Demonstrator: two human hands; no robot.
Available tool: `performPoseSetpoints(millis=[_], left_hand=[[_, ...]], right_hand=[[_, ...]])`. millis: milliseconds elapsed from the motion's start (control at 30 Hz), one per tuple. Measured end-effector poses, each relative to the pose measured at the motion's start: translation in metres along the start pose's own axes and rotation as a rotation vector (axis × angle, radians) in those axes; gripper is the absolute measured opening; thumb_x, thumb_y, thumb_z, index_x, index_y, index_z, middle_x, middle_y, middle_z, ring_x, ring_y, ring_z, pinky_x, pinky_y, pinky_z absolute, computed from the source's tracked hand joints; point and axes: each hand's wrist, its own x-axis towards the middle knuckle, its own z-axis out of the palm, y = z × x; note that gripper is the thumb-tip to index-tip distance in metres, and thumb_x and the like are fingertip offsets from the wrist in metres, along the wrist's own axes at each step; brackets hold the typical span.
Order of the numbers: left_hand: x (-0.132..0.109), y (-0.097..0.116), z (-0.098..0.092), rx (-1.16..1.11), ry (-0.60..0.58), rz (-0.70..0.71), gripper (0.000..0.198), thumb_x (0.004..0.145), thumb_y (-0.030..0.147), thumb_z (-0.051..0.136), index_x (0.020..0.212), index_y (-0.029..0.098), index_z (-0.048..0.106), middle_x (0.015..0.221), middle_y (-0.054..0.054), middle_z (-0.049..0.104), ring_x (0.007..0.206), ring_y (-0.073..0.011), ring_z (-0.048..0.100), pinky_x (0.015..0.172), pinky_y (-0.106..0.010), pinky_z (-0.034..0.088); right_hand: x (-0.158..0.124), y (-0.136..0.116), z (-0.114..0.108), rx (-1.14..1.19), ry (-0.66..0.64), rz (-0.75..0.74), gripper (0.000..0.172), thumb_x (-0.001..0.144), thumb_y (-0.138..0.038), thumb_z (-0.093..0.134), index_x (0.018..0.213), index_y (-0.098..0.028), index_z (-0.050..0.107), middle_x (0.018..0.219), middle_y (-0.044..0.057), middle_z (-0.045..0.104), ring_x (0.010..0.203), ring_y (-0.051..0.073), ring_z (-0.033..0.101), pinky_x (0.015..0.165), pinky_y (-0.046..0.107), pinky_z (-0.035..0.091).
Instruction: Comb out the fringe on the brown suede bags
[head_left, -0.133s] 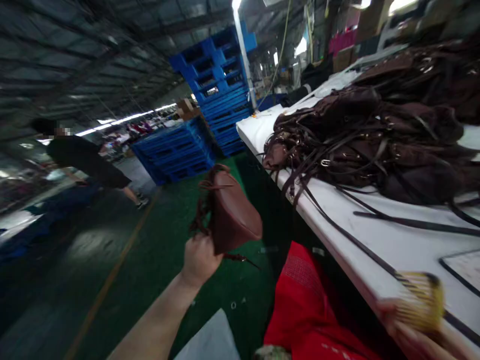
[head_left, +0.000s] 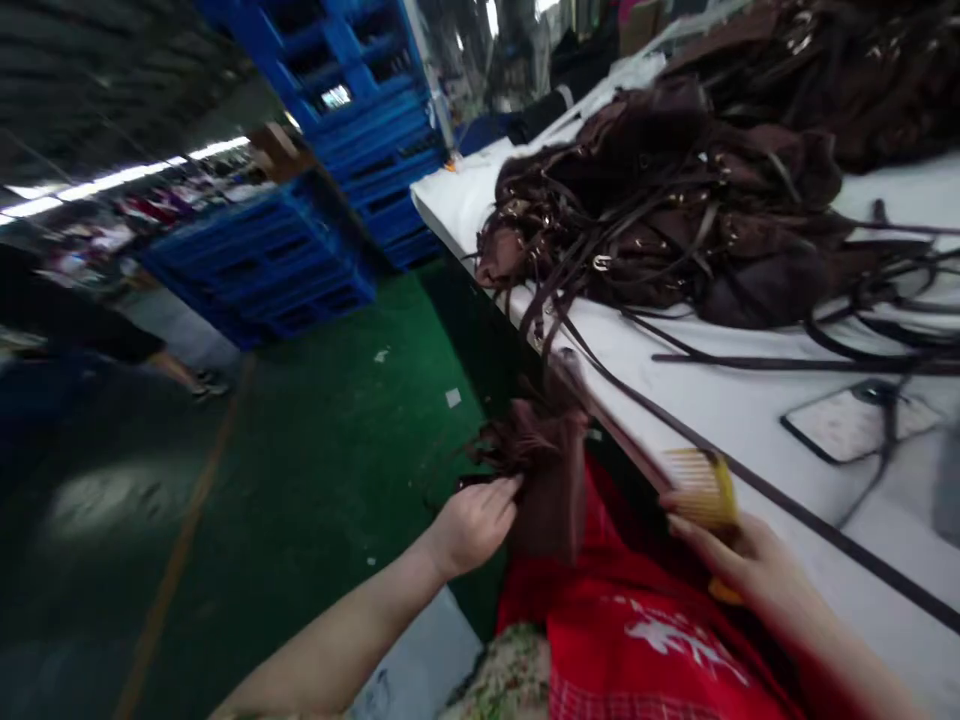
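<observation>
I watch through one camera worn on the head, set above and behind the left hand [head_left: 476, 525] and facing forward and down past it. Both hands are near the lens, the right hand [head_left: 739, 560] across to the right. Closest, under and between them, is red cloth [head_left: 630, 600]. Beyond the left hand my view runs over green floor [head_left: 337, 430] to blue pallets [head_left: 375, 130], leaning because I see everything tilted; beyond the right, along a white table [head_left: 750, 410].
</observation>
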Motion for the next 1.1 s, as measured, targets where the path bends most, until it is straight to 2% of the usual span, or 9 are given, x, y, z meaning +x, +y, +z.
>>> performPoseSetpoints(millis=[100,167,400,500,633,800,933,1033,1100], left_hand=[[-0.009,0.039,0.051,-0.189,-0.184,0.098,0.034,0.089,0.011,0.041,0.119,0.014,0.058,0.131,-0.013,0.058,0.106,-0.0192,0.062,0.083,-0.031,0.052],[-0.019,0.049,0.067,-0.259,-0.252,0.069,0.042,0.089,0.010,0.042,0.129,0.015,0.051,0.133,-0.013,0.057,0.108,-0.0198,0.061,0.087,-0.033,0.051],[-0.023,0.048,0.062,-0.356,-0.331,0.000,0.045,0.090,0.011,0.043,0.134,0.017,0.048,0.134,-0.011,0.056,0.117,-0.0219,0.056,0.094,-0.036,0.047],[-0.022,0.030,0.056,-0.510,-0.361,-0.091,0.045,0.088,0.008,0.044,0.130,0.019,0.053,0.130,-0.009,0.060,0.118,-0.0205,0.056,0.098,-0.038,0.047],[-0.020,-0.018,0.031,-0.877,-0.414,-0.209,0.043,0.081,0.002,0.044,0.111,0.023,0.067,0.116,-0.004,0.068,0.111,-0.0173,0.060,0.102,-0.035,0.044],[0.001,-0.072,0.015,-1.430,-0.805,0.027,0.053,0.077,0.017,0.061,0.130,0.023,0.055,0.127,-0.007,0.061,0.115,-0.0211,0.059,0.097,-0.031,0.047],[0.024,-0.070,0.054,-1.177,-0.745,-0.269,0.055,0.076,0.035,0.067,0.126,0.017,0.054,0.125,-0.013,0.059,0.113,-0.0241,0.058,0.093,-0.034,0.048],[0.036,-0.046,0.087,-0.888,-0.795,-0.179,0.074,0.060,0.039,0.080,0.125,0.016,0.055,0.125,-0.014,0.059,0.115,-0.0286,0.056,0.099,-0.037,0.044],[0.041,-0.029,0.099,-0.783,-0.830,-0.150,0.063,0.065,0.034,0.075,0.122,0.016,0.057,0.118,-0.012,0.063,0.109,-0.0274,0.060,0.095,-0.035,0.046]], right_hand=[[0.006,0.003,0.012,-0.110,-0.131,-0.036,0.035,0.081,-0.046,0.058,0.101,-0.019,0.069,0.095,0.006,0.074,0.083,0.025,0.069,0.077,0.035,0.055],[0.009,0.008,0.020,-0.243,-0.140,-0.051,0.031,0.084,-0.040,0.056,0.104,-0.019,0.066,0.095,0.005,0.073,0.083,0.024,0.068,0.076,0.034,0.054],[0.052,0.010,0.048,-0.606,-0.062,-0.237,0.031,0.083,-0.035,0.057,0.109,-0.021,0.064,0.104,0.007,0.069,0.090,0.024,0.064,0.080,0.033,0.047],[0.065,0.019,0.054,-0.653,-0.249,-0.137,0.027,0.083,-0.043,0.058,0.096,-0.022,0.069,0.092,0.007,0.071,0.080,0.024,0.065,0.074,0.032,0.047],[0.048,0.043,0.063,-0.478,-0.573,0.006,0.027,0.082,-0.040,0.059,0.096,-0.020,0.070,0.086,0.004,0.073,0.074,0.021,0.065,0.070,0.029,0.047],[0.013,0.060,0.081,-0.409,-0.803,0.024,0.026,0.081,-0.033,0.056,0.098,-0.020,0.072,0.090,0.004,0.074,0.075,0.020,0.065,0.071,0.027,0.048],[0.008,0.060,0.085,-0.506,-0.803,0.005,0.022,0.079,-0.032,0.057,0.092,-0.022,0.073,0.083,0.004,0.074,0.070,0.018,0.065,0.065,0.025,0.046],[0.006,0.062,0.083,-0.562,-0.780,-0.006,0.020,0.078,-0.026,0.055,0.087,-0.023,0.073,0.079,0.004,0.073,0.067,0.018,0.064,0.061,0.024,0.045],[0.004,0.065,0.080,-0.561,-0.765,0.000,0.021,0.077,-0.023,0.054,0.086,-0.023,0.072,0.078,0.003,0.073,0.067,0.018,0.064,0.061,0.025,0.045]])
